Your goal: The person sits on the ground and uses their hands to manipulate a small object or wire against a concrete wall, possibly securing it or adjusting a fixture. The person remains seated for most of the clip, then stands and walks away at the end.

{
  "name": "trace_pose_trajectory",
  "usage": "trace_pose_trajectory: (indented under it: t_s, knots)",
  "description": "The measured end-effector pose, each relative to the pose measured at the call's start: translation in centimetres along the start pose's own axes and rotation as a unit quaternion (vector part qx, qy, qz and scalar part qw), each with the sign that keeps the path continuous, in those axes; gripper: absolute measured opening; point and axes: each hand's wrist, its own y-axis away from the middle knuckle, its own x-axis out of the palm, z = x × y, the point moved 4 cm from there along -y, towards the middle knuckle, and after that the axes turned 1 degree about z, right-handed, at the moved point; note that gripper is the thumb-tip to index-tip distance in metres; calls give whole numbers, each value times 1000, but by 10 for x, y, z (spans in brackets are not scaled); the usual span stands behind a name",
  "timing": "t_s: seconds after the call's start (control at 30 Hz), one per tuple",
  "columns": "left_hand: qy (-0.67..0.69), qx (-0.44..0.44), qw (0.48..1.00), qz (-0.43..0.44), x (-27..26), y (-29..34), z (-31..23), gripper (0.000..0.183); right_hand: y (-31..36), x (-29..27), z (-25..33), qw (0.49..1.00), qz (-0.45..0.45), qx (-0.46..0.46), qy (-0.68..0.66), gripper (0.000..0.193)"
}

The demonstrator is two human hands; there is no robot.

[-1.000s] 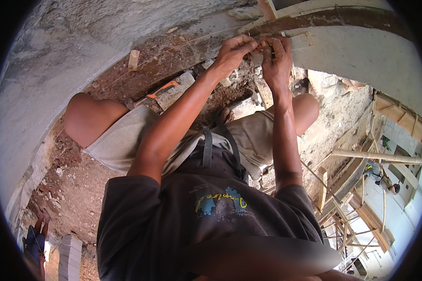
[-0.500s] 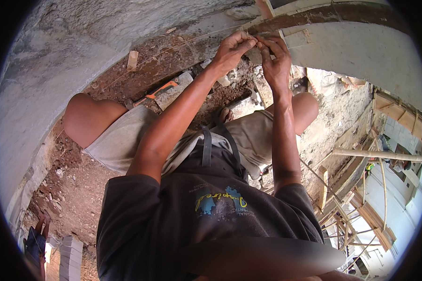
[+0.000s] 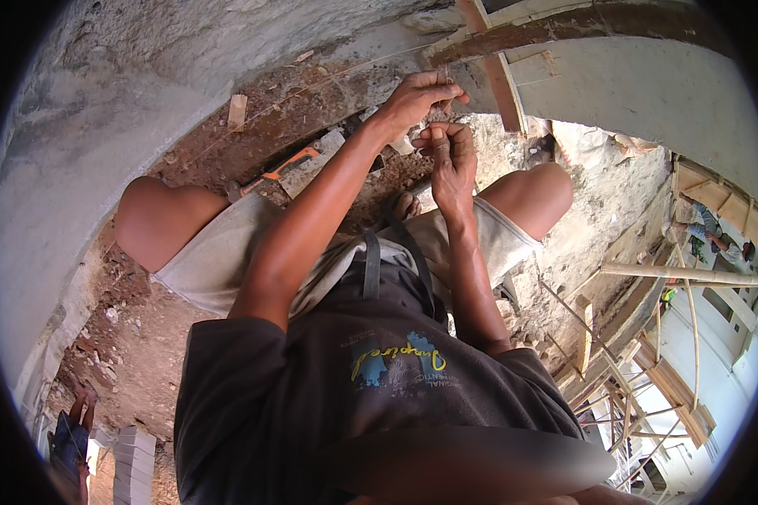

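Observation:
My left hand (image 3: 419,103) is raised ahead of my knees, its thumb and fingers closed together. A short, thin strand (image 3: 445,76) shows at its fingertips; whether the hand grips it I cannot make out. Just below and nearer to me, my right hand (image 3: 453,160) pinches thumb against forefinger, and what lies in that pinch is too small to name. The hands are apart. Right of them a narrow wooden strip (image 3: 503,93) crosses a brown curved board (image 3: 556,32). A thin string (image 3: 337,74) stretches from the left toward that board.
Between my knees lie an orange-handled saw (image 3: 291,163) and rubble. A small wood block (image 3: 237,112) rests near the left wall (image 3: 143,93). Bamboo poles (image 3: 682,273) stand at right. One person (image 3: 69,442) is at lower left, another (image 3: 716,236) far right.
My hands have come apart. The right hand has moved left and toward me, uncovering the wooden strip; the left has dropped slightly. My right knee shows more.

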Motion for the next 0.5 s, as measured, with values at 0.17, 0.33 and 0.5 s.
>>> trace_pose_trajectory:
  t_s: [0.17,0.33,0.5]
  knots:
    - [-16,-31,998,-48,1,1,6,22,-17,-47,-15,997,-20,60,-37,54]
    - [7,-73,995,-61,4,-1,10,29,-52,-11,-20,974,20,90,-208,63]
    - [-369,11,920,-135,4,13,-35,30,-45,-2,-27,969,-72,93,-217,46]
